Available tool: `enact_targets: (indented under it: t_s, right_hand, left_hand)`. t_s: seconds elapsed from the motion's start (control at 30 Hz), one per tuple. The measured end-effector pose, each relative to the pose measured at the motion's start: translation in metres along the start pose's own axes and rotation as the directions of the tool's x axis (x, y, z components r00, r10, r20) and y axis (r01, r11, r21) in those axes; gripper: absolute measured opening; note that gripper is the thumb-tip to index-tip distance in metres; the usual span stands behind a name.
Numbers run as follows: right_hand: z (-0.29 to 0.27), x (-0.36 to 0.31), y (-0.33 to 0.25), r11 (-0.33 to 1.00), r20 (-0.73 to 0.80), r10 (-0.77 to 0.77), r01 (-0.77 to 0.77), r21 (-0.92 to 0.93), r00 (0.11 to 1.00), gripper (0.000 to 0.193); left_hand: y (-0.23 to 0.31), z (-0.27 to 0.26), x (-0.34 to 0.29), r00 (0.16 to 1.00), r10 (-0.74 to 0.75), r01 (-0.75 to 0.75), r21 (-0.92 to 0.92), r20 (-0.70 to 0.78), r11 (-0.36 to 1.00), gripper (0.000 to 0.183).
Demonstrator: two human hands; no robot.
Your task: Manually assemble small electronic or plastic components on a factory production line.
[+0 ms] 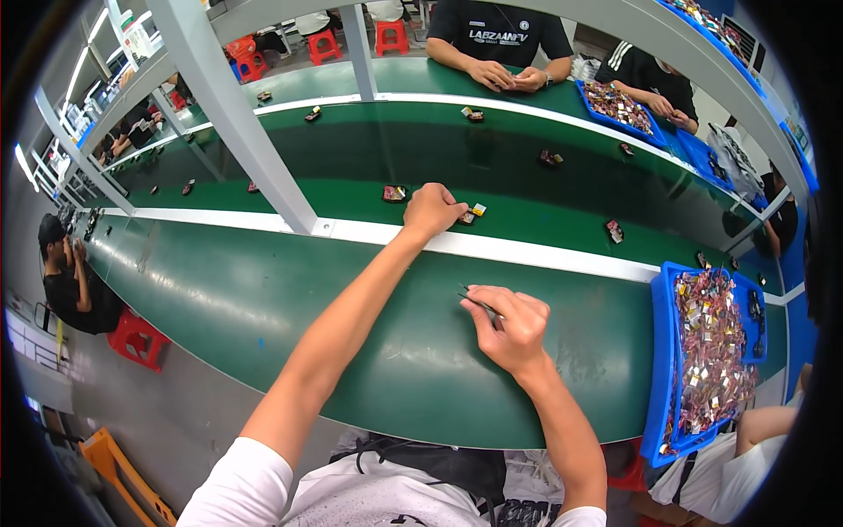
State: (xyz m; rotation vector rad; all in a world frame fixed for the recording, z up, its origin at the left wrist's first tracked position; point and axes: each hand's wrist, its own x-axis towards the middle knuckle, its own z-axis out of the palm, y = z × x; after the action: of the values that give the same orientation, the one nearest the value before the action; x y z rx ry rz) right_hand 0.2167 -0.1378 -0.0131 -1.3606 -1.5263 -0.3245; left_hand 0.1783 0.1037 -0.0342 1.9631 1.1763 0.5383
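My left hand reaches over the white rail onto the dark green belt. Its fingers are closed at the edge of a small black electronic assembly with a yellow-and-white piece on it; part of the assembly is hidden behind the fingertips. Another small black assembly with a reddish inside lies on the belt just left of that hand. Above the green worktable, my right hand is closed around thin dark tweezers, whose tips point up and left.
To my right stands a blue tray heaped with small wired parts. The white rail and a grey post edge the belt. More assemblies lie scattered along it. Co-workers sit across the belt, one beside another blue tray.
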Motion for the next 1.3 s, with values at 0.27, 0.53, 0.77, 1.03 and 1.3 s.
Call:
enact_targets:
  t_s: [0.27,0.53,0.77,1.03,1.3]
  right_hand:
    - [-0.003,0.003,-0.009,1.0,0.025,0.026,-0.027,0.008,0.999,0.018]
    - [-0.004,-0.005,-0.005,0.857,0.02,0.437,-0.424,0.293,0.899,0.015]
    - [-0.003,0.0,-0.006,0.483,0.19,0.722,-0.681,0.551,0.666,0.012]
    - [0.005,-0.008,-0.007,0.609,0.169,0.65,-0.641,0.468,0.741,0.011]
    - [0.006,-0.01,-0.004,0.601,0.181,0.672,-0.671,0.434,0.718,0.011]
  left_hand:
    - [-0.004,-0.008,-0.016,0.994,0.105,-0.112,-0.208,-0.045,0.972,0.026]
    - [-0.019,-0.032,-0.12,0.985,0.109,-0.014,-0.572,0.132,0.82,0.022]
    - [-0.03,-0.035,-0.163,0.975,0.094,0.062,-0.651,0.203,0.757,0.019]
    - [-0.032,-0.034,-0.167,0.972,0.203,-0.088,-0.619,0.117,0.781,0.019]
    - [-0.032,-0.031,-0.17,0.967,0.254,-0.19,-0.57,0.034,0.799,0.018]
